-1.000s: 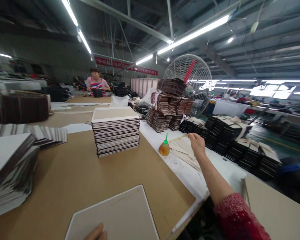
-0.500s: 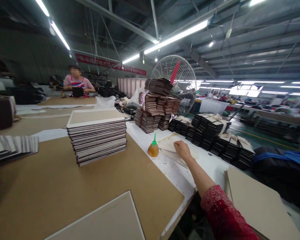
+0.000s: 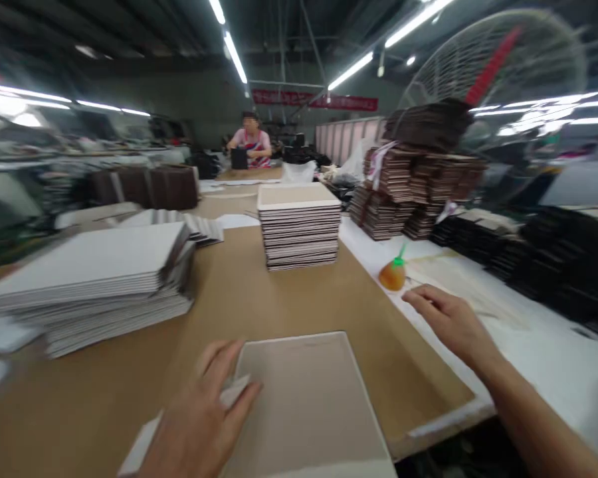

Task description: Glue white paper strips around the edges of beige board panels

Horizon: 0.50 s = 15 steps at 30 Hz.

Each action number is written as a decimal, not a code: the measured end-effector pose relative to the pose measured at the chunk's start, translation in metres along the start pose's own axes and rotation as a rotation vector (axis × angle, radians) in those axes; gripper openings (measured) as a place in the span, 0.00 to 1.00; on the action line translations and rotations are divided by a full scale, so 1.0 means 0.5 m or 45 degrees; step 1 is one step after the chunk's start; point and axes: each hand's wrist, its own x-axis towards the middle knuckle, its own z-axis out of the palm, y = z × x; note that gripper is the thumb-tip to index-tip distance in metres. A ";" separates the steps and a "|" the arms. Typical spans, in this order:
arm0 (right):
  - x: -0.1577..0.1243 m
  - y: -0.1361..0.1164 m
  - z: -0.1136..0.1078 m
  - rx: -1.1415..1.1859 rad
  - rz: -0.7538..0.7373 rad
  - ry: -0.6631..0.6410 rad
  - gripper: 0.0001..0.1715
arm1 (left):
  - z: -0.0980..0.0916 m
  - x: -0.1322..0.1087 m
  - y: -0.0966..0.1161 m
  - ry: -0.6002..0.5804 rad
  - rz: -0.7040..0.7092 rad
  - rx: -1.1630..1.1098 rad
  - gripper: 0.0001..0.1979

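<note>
My left hand (image 3: 199, 411) is at the left edge of a flat grey-beige board (image 3: 299, 398) with a pale border, lying on the brown table surface. Between its thumb and fingers runs a pale strip (image 3: 235, 390), whose other end shows below the hand. My right hand (image 3: 451, 325) is in the air over the table's right side, fingers pinched together; what they hold, if anything, is too small and blurred to make out. Just left of it stands a squat bottle of amber liquid (image 3: 392, 275) with a green nozzle. Pale thin strips (image 3: 466, 282) lie on the white sheet behind this hand.
A neat stack of bordered boards (image 3: 301, 232) stands ahead. Large pale sheets (image 3: 94, 265) are piled at left. Brown bundles (image 3: 413, 179) and black bundles (image 3: 553, 259) line the right side, with a big fan (image 3: 498, 79) behind. A co-worker (image 3: 252, 143) stands at the far end.
The view has swung left. My right hand has drawn back from the pale strips, towards the bottle. My left hand has come into view at the board with a pale strip.
</note>
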 end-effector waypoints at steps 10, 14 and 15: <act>-0.091 -0.320 0.107 0.618 -0.735 -0.647 0.11 | -0.137 0.056 0.088 -0.388 -0.635 -1.529 0.17; -0.112 -0.386 0.117 0.791 -0.880 -0.762 0.16 | -0.110 0.071 0.093 -0.509 -0.660 -1.853 0.18; -0.114 -0.394 0.117 0.821 -0.903 -0.768 0.17 | -0.107 0.074 0.093 -0.548 -0.659 -1.860 0.20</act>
